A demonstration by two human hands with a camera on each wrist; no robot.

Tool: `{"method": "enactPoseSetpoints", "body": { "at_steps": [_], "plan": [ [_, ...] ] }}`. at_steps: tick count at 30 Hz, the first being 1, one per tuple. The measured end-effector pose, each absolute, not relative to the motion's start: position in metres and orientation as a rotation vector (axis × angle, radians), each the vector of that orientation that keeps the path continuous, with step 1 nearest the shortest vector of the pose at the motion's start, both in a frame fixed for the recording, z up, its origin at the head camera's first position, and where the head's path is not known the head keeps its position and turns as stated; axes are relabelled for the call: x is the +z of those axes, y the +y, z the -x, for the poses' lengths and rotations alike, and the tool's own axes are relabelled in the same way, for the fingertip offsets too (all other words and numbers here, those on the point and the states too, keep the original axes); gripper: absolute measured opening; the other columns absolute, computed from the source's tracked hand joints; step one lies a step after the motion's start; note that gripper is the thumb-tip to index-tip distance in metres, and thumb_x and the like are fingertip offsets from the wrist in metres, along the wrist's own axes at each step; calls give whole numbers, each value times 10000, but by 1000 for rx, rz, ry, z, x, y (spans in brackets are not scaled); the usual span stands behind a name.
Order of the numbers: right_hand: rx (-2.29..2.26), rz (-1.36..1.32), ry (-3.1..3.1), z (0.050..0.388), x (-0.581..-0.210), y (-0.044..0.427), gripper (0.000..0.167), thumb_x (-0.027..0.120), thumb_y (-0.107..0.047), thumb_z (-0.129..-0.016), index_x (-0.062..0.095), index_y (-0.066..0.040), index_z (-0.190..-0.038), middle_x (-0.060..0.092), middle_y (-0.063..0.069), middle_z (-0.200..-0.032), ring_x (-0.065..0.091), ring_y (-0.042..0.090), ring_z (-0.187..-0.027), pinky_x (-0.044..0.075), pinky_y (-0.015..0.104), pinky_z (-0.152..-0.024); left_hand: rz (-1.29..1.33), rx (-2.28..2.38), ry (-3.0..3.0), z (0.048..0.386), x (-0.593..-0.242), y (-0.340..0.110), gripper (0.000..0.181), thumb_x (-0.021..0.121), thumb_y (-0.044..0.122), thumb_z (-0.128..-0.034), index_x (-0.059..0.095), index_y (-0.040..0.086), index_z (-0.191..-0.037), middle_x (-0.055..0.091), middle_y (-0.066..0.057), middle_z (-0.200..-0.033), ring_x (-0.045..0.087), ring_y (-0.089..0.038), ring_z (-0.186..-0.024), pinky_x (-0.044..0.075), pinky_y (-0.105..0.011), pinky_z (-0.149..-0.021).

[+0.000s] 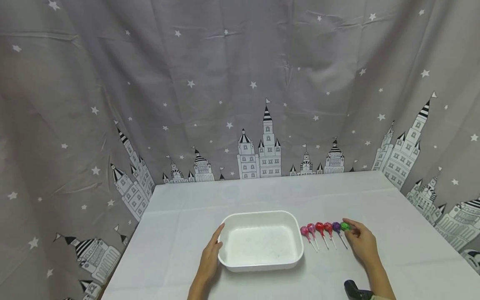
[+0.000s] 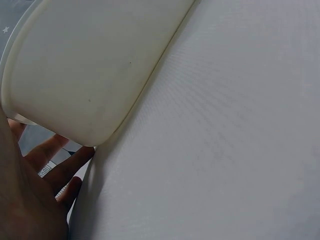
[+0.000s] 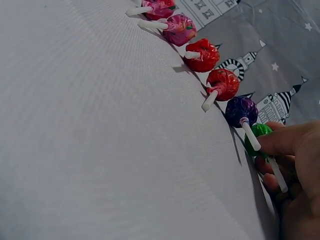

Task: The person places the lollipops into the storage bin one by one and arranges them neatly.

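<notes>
Here's the green lollipop [image 1: 345,226], at the far right end of the row, and the fingers of my right hand [image 1: 363,243] have it pinched by its round head. Shiny green wrapper, crinkled and catching the light; a plain white stick pokes out below my thumb, angled down. Whether the head touches the table [image 1: 180,233] or sits just off it, I can't tell.

Just beside it, the purple lollipop [image 1: 336,227], dark and glossy, its stick slanting back towards me. Along the line to my left: two red lollipops [image 1: 320,227], bright foil with a twist at the neck, then two pink lollipops [image 1: 304,230], their wrappers flecked with green in the right wrist view. Heads away from me, white sticks to my side, all leaning roughly the same way!

And over to the left of the row, the white container [image 1: 261,267]: rectangular, rounded corners, a smooth lip all round, upright on the table. Its pale floor shows plainly from wall to wall. The pink end of the row lies near its right side. At the opposite end, my left hand [image 1: 208,259] rests against the rim and outer wall, fingers loosely extended and spread, touching without curling round it. Behind everything hangs the grey curtain [image 1: 225,83], castles and stars printed across it.
</notes>
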State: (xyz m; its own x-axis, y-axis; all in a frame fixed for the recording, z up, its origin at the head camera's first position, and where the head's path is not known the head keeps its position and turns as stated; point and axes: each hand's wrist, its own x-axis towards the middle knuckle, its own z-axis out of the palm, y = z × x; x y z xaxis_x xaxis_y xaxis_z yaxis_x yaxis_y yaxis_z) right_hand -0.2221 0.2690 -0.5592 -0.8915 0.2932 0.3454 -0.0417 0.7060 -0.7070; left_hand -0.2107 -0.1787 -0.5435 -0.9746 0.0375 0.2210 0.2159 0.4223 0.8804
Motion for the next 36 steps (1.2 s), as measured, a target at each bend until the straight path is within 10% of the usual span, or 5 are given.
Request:
{"method": "enactPoseSetpoints", "body": {
  "at_steps": [20, 28, 36],
  "plan": [
    [1214, 416, -2450, 220, -550, 269, 341, 588, -82, -871, 587, -54, -1210, 613, 118, -900, 488, 143, -709, 377, 206, -548, 230, -1588, -2502, 210, -544, -180, 493, 305, 127, -960, 360, 296, -1420, 330, -30, -1465, 312, -295, -1324, 237, -508, -1076],
    [1343, 449, -2403, 222, -547, 268, 379, 586, -132, -889, 558, -62, -1261, 570, 136, -1177, 496, 43, -761, 416, 117, -583, 215, -1587, -2513, 209, -543, -180, 501, 306, 125, -953, 355, 292, -1423, 326, -51, -1465, 318, -315, -1317, 242, -516, -1071],
    [1471, 399, -2331, 220, -529, 262, 375, 605, -211, -895, 580, -60, -1237, 658, 35, -900, 558, 52, -709, 399, 114, -588, 242, -1619, -2502, 210, -542, -181, 488, 302, 128, -963, 354, 280, -1424, 316, -65, -1470, 296, -316, -1327, 215, -513, -1078]
  ]
}}
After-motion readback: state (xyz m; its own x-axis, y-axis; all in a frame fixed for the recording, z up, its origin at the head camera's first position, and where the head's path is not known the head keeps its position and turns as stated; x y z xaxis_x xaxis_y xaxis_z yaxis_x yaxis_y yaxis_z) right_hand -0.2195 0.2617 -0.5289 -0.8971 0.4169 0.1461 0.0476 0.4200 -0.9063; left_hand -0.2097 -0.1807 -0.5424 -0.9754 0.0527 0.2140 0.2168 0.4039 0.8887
